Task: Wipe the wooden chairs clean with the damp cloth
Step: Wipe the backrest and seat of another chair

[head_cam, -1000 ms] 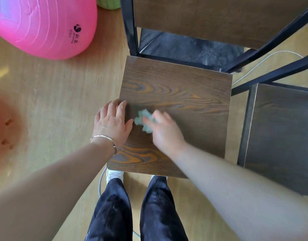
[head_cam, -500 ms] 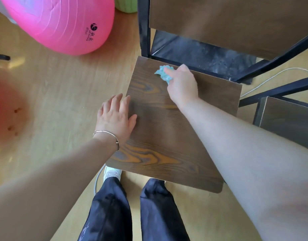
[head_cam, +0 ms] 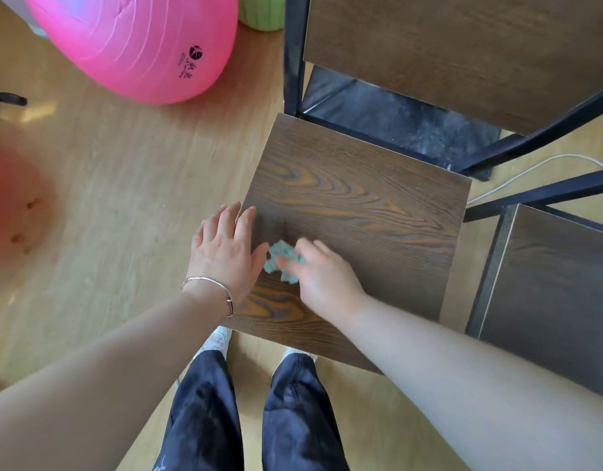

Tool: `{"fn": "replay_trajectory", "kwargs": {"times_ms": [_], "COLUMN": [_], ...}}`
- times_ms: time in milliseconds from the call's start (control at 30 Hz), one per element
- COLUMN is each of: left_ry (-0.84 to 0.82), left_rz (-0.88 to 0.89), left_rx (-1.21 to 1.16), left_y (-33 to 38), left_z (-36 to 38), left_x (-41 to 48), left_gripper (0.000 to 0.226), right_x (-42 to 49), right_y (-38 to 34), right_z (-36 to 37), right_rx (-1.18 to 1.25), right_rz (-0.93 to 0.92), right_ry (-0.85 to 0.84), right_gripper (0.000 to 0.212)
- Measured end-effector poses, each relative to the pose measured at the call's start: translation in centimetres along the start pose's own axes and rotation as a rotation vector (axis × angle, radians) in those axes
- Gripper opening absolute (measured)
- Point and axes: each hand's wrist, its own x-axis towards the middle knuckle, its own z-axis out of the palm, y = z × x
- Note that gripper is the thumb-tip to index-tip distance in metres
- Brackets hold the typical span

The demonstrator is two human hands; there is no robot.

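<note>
my left hand lies spread on the seat; my right hand pinches the cloth beside it. wood under that palm may go unwiped.

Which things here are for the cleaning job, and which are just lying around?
For the job: wooden chair seat; blue-green cloth; right hand holding it; left hand resting on the seat's edge; second chair on the right.
Just lying about: pink ball; green thing at the top; white cable on the floor.
</note>
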Motion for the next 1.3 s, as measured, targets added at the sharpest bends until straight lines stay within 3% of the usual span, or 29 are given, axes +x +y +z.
{"fn": "replay_trajectory", "kwargs": {"times_ms": [133,233,333,400,467,567,733,833,967,1133,1233,1300], "left_ry": [-0.013,0.002,0.006,0.008,0.0,-0.012,-0.008,-0.029,-0.063,-0.067,-0.057,-0.042], "left_rz": [0.049,0.081,0.106,0.13,0.143,0.135,0.129,0.137,0.114,0.165,0.261,0.279], "left_rx": [0.035,0.054,0.052,0.055,0.065,0.074,0.077,0.098,0.115,0.069,0.017,-0.021], "left_y": [0.7,1.4,2.2,2.8,3.3,4.1,4.4,4.2,3.9,6.0,8.5,9.8], "left_z": [-0.1,-0.2,-0.2,0.0,0.2,0.5,0.7,0.7,0.7,0.1,-0.3,-0.4], "left_x": [-0.1,0.0,0.2,0.3,0.5,0.8,1.2,1.0,0.3,-0.6,-1.1,-1.2], "left_gripper": [0.06,0.06,0.06,0.06,0.059,0.06,0.061,0.061,0.061,0.063,0.062,0.061], "right_x": [-3.4,-3.4,-2.6,-2.3,-2.0,-1.2,0.0,-0.7,-3.3,-6.5,-7.5,-8.0], "right_y": [0.1,2.1,7.3,11.1,14.3,16.2,13.4,9.5,4.8,2.2,3.3,5.2], "right_z": [1.5,0.1,-4.3,-8.0,-10.3,-11.0,-7.7,-4.2,0.7,3.3,3.1,1.9], "right_rx": [-0.006,0.207,0.22,0.208,0.164,0.144,0.229,0.217,0.13,0.088,0.163,0.204], "right_rz": [-0.088,0.086,0.362,0.614,0.797,0.891,0.785,0.598,0.338,0.15,0.183,0.284], "right_ry": [-0.034,0.074,0.475,0.606,0.639,0.569,0.55,0.413,0.24,0.178,0.179,0.251], "right_gripper": [0.034,0.028,0.048,0.046,0.041,0.038,0.015,0.01,0.042,0.046,0.035,0.046]}}
